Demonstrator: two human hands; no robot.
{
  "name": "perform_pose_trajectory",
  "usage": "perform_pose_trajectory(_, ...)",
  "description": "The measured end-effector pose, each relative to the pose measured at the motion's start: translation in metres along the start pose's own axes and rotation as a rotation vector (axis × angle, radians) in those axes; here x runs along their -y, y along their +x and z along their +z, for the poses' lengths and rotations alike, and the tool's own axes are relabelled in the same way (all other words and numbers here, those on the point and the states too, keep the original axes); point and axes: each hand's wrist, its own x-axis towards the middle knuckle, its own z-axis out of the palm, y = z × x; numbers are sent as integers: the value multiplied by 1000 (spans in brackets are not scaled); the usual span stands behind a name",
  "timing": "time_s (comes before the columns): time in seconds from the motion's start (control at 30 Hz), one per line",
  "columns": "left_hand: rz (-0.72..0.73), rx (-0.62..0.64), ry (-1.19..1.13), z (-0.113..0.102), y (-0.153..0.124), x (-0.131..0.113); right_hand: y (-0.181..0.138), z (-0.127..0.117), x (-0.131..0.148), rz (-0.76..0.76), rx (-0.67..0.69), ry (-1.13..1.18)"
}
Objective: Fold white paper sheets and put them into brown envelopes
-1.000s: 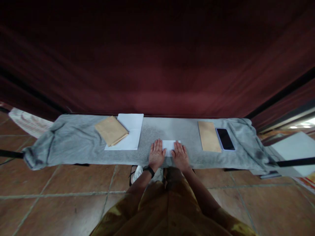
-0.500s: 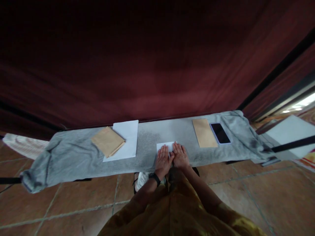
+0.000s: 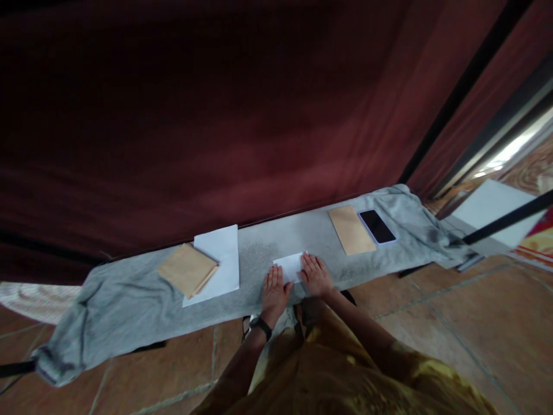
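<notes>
A small folded sheet of white paper (image 3: 288, 267) lies near the front edge of the grey cloth-covered bench (image 3: 254, 253). On its left edge rests my left hand (image 3: 275, 294), palm down with the fingers stretched out and a black band at the wrist. My right hand (image 3: 317, 275) lies flat over the paper's right edge, its fingers extended. Neither hand grips anything. The middle of the paper shows between them; its edges under my fingers are hidden.
On the left, several brown envelopes (image 3: 186, 268) lie on white sheets (image 3: 228, 253). To the right are another brown envelope (image 3: 351, 230) and a phone (image 3: 377, 226) with a dark screen. A dark red curtain (image 3: 268, 144) hangs behind the bench.
My left hand has slid left, away from my right hand, and more of the white paper shows between them. The view has tilted, so the bench now slants up to the right.
</notes>
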Motion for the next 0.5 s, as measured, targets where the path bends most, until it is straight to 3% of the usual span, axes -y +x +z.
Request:
perform_pose_trajectory(0.17, 97, 128, 64, -1, 4, 14, -3, -4, -13, -68, 1, 42)
perform_pose_trajectory(0.33, 166, 242, 155, -10, 9, 11, -4, -8, -21, -113, -1, 91)
perform_pose_trajectory(0.5, 148, 257, 72, -30, 14, 4, -6, -13, -24, -148, 13, 141)
